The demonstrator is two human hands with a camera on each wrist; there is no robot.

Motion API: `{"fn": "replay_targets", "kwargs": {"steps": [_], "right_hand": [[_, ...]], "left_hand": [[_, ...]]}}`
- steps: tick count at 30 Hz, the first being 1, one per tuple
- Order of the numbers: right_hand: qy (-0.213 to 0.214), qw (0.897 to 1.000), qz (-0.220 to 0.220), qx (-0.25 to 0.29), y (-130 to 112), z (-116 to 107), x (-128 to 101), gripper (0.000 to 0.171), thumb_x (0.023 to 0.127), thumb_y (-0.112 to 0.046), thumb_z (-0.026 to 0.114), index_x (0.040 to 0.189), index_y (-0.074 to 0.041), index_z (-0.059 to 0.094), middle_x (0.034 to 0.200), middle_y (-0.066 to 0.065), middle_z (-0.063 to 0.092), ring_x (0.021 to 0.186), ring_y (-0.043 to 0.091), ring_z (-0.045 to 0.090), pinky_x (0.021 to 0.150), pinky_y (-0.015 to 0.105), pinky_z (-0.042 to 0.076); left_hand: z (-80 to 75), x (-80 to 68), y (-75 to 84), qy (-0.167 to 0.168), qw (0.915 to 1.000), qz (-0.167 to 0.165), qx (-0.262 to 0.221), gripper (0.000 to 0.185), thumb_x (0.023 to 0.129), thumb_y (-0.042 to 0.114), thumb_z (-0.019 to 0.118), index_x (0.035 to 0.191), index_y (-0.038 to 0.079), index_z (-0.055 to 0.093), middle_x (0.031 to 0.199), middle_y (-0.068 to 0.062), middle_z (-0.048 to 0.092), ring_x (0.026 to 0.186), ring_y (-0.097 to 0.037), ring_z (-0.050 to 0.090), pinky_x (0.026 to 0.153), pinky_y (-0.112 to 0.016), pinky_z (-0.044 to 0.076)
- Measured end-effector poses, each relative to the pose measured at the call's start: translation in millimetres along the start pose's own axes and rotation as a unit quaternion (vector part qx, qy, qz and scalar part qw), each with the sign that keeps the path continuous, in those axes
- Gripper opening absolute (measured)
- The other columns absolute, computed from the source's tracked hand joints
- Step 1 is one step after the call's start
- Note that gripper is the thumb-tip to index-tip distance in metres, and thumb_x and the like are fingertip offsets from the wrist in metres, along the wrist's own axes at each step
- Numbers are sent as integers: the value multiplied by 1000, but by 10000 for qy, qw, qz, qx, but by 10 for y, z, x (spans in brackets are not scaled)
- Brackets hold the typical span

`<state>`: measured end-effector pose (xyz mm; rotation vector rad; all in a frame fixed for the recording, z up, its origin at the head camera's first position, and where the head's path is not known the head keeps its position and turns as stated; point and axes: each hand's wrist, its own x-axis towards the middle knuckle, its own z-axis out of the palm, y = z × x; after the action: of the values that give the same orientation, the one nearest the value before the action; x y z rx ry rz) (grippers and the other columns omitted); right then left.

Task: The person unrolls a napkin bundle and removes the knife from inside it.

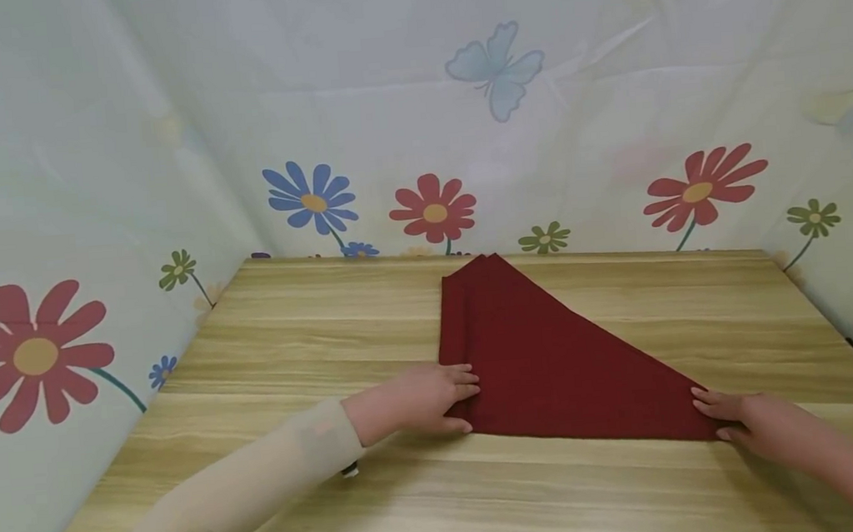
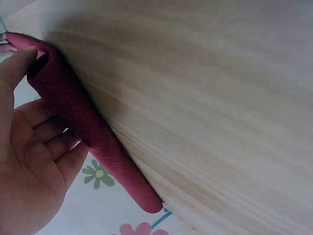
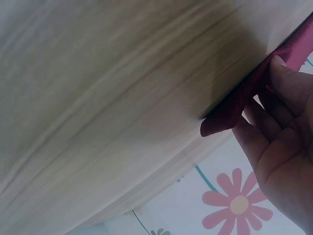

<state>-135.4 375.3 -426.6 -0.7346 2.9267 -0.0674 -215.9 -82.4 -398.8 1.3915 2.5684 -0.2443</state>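
A dark red cloth (image 1: 546,357) lies folded into a triangle on the wooden table (image 1: 311,325), its point toward the back. My left hand (image 1: 437,395) is at the cloth's near left corner, fingers lying on top and thumb at the edge. In the left wrist view the thumb and fingers (image 2: 49,132) pinch the thick folded edge of the cloth (image 2: 88,127). At the near right corner my right hand (image 1: 739,417) pinches the tip. The right wrist view shows that tip of cloth (image 3: 230,112) curled up off the wood between thumb and fingers (image 3: 259,132).
Pale curtains printed with flowers (image 1: 433,209) and a butterfly (image 1: 497,68) wall in the table on the left, back and right. Bare wood lies to the left of the cloth and along the front edge. A light sleeve (image 1: 263,479) covers my left forearm.
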Motion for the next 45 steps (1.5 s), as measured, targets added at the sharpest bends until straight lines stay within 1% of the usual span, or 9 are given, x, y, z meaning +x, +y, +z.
{"fn": "replay_targets", "kwargs": {"steps": [3, 8, 13, 19, 26, 34, 38, 41, 45], "right_hand": [[42, 10000, -57, 3, 9, 1, -4, 40, 83, -12, 78, 121, 1, 74, 130, 22, 70, 102, 35, 75, 78, 34, 61], [120, 9998, -145, -32, 17, 14, -3, 40, 83, -12, 78, 120, 1, 75, 129, 20, 70, 100, 33, 75, 77, 33, 60], [149, 9998, -148, 21, 29, 23, -3, 39, 83, -11, 78, 119, 2, 75, 128, 22, 70, 101, 34, 75, 77, 32, 60], [122, 9999, -103, -6, 16, 18, -1, 40, 83, -12, 78, 120, 2, 74, 129, 22, 70, 102, 36, 75, 78, 34, 61], [159, 9998, -98, -62, -54, -5, -1, 40, 82, -12, 79, 118, 3, 75, 128, 21, 71, 99, 35, 75, 77, 35, 60], [322, 9993, -153, -118, -33, 29, -1, 37, 82, -10, 79, 117, 2, 76, 126, 23, 71, 100, 35, 75, 77, 34, 61], [244, 9997, -67, -46, -39, 30, 2, 38, 83, -9, 78, 119, 3, 75, 128, 24, 70, 103, 38, 74, 79, 36, 61], [184, 9998, 14, -32, -46, 28, 6, 38, 83, -9, 78, 119, 3, 74, 129, 24, 69, 104, 38, 74, 81, 37, 61], [180, 9998, 15, -32, -39, 31, 9, 38, 83, -10, 78, 119, 2, 74, 129, 24, 69, 103, 37, 74, 81, 37, 61]], "left_hand": [[6, -51, -28, 168, 9998, 59, -100, 58, 99, 44, 65, 142, 5, 60, 148, -8, 61, 148, -25, 48, 121, -35, 42], [-17, -159, -74, 420, 9987, 16, -285, 55, 97, 38, 70, 137, 1, 64, 143, -12, 65, 144, -29, 52, 120, -36, 43], [-58, -269, -108, 360, 9981, -233, -439, 56, 96, 36, 71, 140, 2, 62, 146, -12, 62, 146, -28, 51, 120, -38, 44], [-59, -351, -128, 354, 9981, -353, -356, 55, 95, 34, 73, 140, 3, 62, 149, -12, 60, 146, -28, 51, 118, -38, 45], [-10, -464, -170, 678, 9968, -342, -229, 48, 93, 27, 76, 133, 2, 67, 144, -15, 64, 138, -29, 59, 114, -38, 50], [109, -539, -229, 801, 9936, -660, -457, 47, 93, 26, 76, 132, 2, 68, 144, -14, 64, 133, -29, 62, 110, -41, 52], [190, -577, -250, 814, 9919, -789, -566, 49, 93, 30, 75, 134, 4, 67, 146, -13, 63, 130, -29, 65, 105, -42, 56], [200, -590, -257, 755, 9900, -877, -807, 52, 94, 33, 74, 136, 4, 66, 147, -13, 61, 130, -30, 64, 104, -43, 56], [128, -559, -260, 708, 9872, -924, -1086, 53, 95, 34, 73, 136, 2, 65, 146, -15, 62, 134, -31, 62, 110, -44, 53]]}}
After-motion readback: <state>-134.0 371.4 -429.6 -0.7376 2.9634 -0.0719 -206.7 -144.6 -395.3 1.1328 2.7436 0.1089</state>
